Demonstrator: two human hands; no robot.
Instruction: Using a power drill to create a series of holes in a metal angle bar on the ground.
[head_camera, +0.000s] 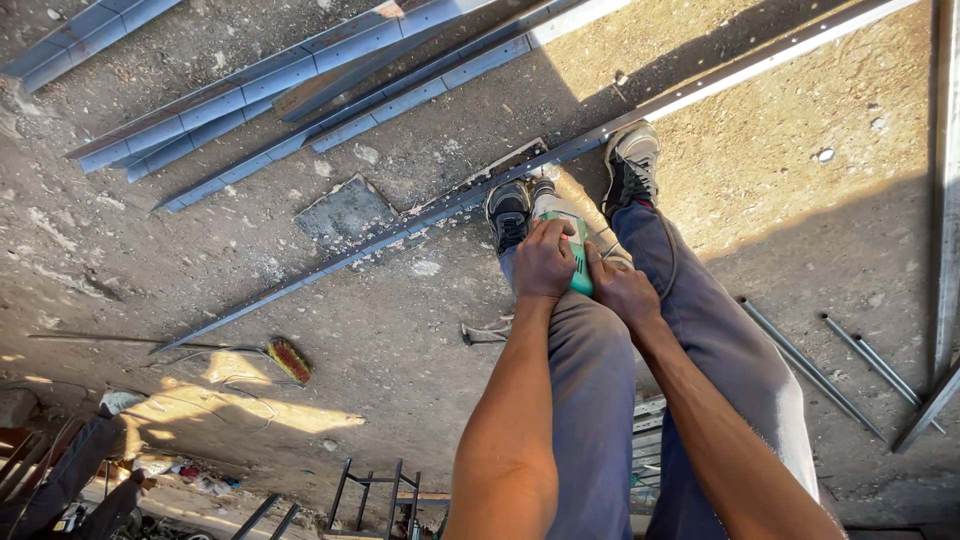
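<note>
Rough, dusty concrete ground (400, 360) is strewn with long grey metal profiles (300, 75) and thin rods (810, 365). Between the shoes (510, 212), over a long steel strip (420, 225), a green-bodied power grinder (578, 255) is held, grasped by left hand (545, 262) and right hand (622, 290).

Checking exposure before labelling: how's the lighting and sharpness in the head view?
Head view: hard sunlight top right, the person's shadow across the ground centre; left hand and right hand on the green grinder are sharp; long metal bar glares only at its sunlit end; wide-angle edge stretch.
</note>
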